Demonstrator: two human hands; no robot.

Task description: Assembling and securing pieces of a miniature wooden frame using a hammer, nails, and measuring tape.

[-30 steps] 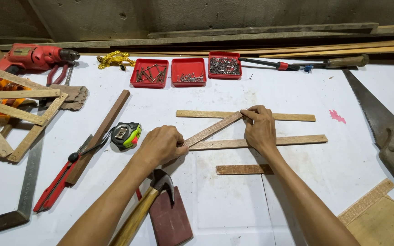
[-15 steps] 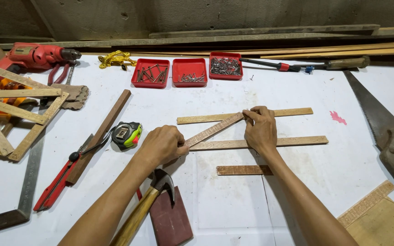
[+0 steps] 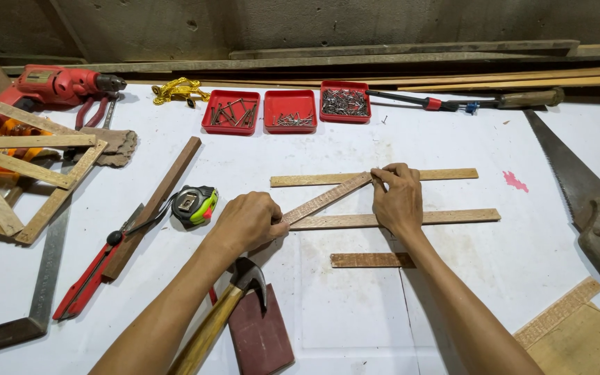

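Observation:
Two long wooden strips lie parallel on the white table: the upper strip [image 3: 446, 174] and the lower strip [image 3: 460, 217]. A diagonal wooden strip [image 3: 328, 198] lies across them. My left hand [image 3: 248, 222] presses its lower left end. My right hand [image 3: 398, 198] pinches its upper right end where it meets the upper strip. A short dark strip [image 3: 369, 260] lies below the lower strip. A hammer [image 3: 227, 312] rests under my left forearm, next to a dark red block [image 3: 262, 340].
Three red trays [image 3: 289, 111] with nails stand at the back. A tape measure [image 3: 194, 205], red-handled tool [image 3: 92, 278], brown stick [image 3: 154, 201], metal square [image 3: 43, 278], wooden frame [image 3: 15, 167] and red drill [image 3: 50, 87] are left. A handsaw [image 3: 585, 194] lies right.
The diagonal strip's upper end and my right hand have shifted slightly; my left hand stays on the lower end.

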